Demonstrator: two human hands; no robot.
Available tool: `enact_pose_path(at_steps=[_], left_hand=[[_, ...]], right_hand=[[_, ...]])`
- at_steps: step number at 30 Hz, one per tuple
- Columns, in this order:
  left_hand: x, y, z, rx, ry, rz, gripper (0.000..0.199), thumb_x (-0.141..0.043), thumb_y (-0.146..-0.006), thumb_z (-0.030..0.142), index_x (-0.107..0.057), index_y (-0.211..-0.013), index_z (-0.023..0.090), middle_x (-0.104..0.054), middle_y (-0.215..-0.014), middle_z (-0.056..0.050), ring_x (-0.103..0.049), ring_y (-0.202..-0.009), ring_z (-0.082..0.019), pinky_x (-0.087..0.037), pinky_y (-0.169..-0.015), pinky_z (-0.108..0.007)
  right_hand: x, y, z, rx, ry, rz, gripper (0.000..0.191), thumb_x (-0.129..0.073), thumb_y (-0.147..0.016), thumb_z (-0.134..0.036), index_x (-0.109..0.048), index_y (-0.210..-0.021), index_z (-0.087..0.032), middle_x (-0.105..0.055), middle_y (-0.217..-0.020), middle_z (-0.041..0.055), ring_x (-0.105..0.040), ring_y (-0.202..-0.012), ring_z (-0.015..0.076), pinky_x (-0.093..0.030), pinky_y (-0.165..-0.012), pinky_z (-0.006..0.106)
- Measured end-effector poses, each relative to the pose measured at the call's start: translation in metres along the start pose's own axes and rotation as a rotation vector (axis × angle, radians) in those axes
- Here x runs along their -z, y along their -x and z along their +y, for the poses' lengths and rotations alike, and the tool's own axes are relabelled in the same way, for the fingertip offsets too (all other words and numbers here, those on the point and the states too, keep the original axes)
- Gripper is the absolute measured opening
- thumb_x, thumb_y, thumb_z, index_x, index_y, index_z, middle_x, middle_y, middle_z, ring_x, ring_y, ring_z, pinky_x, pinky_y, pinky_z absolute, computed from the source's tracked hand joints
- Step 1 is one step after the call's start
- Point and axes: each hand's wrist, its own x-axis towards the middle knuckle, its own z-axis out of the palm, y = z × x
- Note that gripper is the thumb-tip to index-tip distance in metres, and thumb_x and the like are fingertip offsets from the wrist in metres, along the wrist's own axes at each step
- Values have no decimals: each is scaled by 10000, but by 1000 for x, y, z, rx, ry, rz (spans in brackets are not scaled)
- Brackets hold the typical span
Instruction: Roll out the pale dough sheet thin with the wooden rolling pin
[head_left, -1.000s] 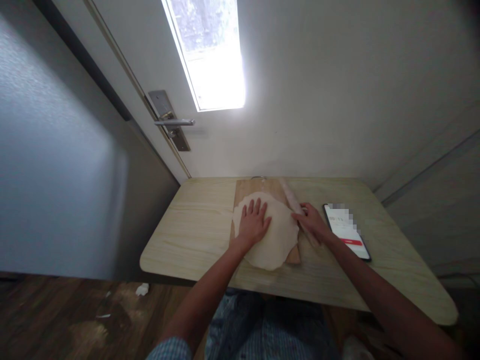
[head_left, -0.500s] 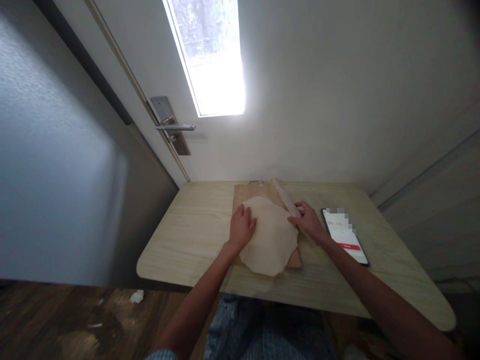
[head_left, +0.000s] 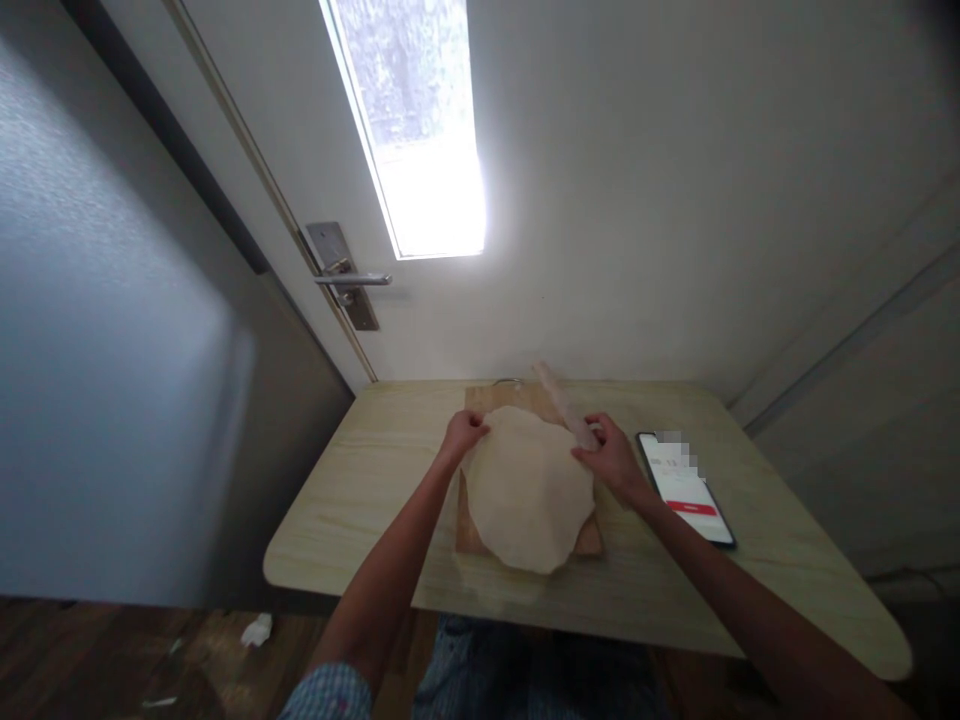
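A wide, thin sheet of rolled dough [head_left: 529,490] lies over a wooden cutting board [head_left: 471,535], with its wavy edge hanging past the board at the front. My left hand [head_left: 465,435] pinches the dough's upper left edge between thumb and fingers. At the upper right of the sheet, my right hand [head_left: 607,455] is closed around a pale rolling pin [head_left: 562,405]. The pin slants away towards the back of the board, and its near end is hidden by my hand.
The board rests on a light wooden table [head_left: 337,510] pushed against a white door [head_left: 637,200] with a metal handle [head_left: 352,280]. A phone [head_left: 686,490] with a lit screen lies right of my right hand. Scraps of white paper [head_left: 257,630] are on the floor at left.
My left hand has gone from lying flat on the dough to pinching its upper left edge. My right hand keeps the rolling pin. The view has tilted up slightly.
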Motion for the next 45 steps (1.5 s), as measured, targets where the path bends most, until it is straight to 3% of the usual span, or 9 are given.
enact_pose_path(at_steps=[7, 11, 15, 18, 22, 26, 31, 40, 45], left_hand=[[8, 7, -4, -29, 126, 148, 43, -585, -626, 153, -548, -615, 136, -554, -577, 19, -527, -557, -97, -394, -514, -187], [18, 15, -8, -1, 144, 284, 139, -522, -678, 109, -551, -814, 119, -611, -753, -55, -573, -659, -126, -445, -595, -227], [24, 22, -2, -18, 121, 364, 222, -492, -692, 77, -522, -909, 107, -584, -953, -115, -570, -819, -164, -453, -712, -279], [20, 25, 14, -159, 23, 408, 226, -482, -720, 98, -520, -942, 110, -562, -990, -112, -527, -934, -184, -424, -805, -302], [2, 27, 37, -385, -262, 324, 216, -449, -787, 180, -529, -980, 125, -554, -1028, -112, -496, -993, -201, -382, -867, -329], [-23, 31, 41, -383, -502, 147, 283, -367, -846, 280, -525, -1031, 135, -522, -1147, -137, -447, -1096, -241, -323, -922, -406], [-43, 30, 33, -344, -563, 232, 364, -294, -860, 262, -473, -1157, 152, -470, -1248, -117, -360, -1192, -244, -233, -989, -417], [-47, 6, 38, -323, -569, 214, 430, -273, -852, 272, -408, -1239, 141, -465, -1260, -104, -361, -1185, -255, -310, -930, -399], [-44, -13, 42, -320, -556, 206, 404, -267, -859, 275, -435, -1201, 143, -515, -1198, -88, -421, -1119, -235, -345, -885, -363]], right_hand=[[3, -18, -32, 117, 173, -26, 331, -559, -563, -163, -491, -885, -191, -584, -689, -1, -549, -614, 140, -387, -547, 224], [5, -41, -42, 188, 530, 13, 291, -515, -672, -200, -529, -963, -198, -633, -797, 52, -585, -719, 186, -376, -552, 239], [1, -45, -34, 306, 777, -115, 360, -467, -759, -222, -493, -1118, -217, -639, -954, 71, -593, -839, 205, -402, -611, 256], [-10, -32, -25, 397, 810, -219, 386, -451, -798, -249, -463, -1181, -203, -593, -1098, 81, -570, -931, 202, -426, -698, 276], [-27, -15, -17, 536, 804, -297, 331, -389, -839, -246, -522, -1132, -168, -577, -1130, 85, -540, -994, 185, -402, -828, 305], [-36, -10, -8, 573, 784, -224, 358, -313, -871, -283, -546, -1107, -149, -565, -1155, 89, -500, -1062, 180, -339, -925, 345], [-47, -11, -1, 526, 783, -84, 393, -282, -879, -299, -536, -1127, -130, -552, -1175, 93, -448, -1130, 198, -278, -966, 388], [-55, -27, -5, 465, 819, -84, 457, -260, -874, -310, -440, -1230, -87, -472, -1258, 123, -382, -1178, 227, -230, -976, 388], [-57, -46, -9, 443, 829, -105, 446, -246, -873, -281, -432, -1235, -100, -481, -1249, 118, -417, -1140, 226, -279, -929, 375]])
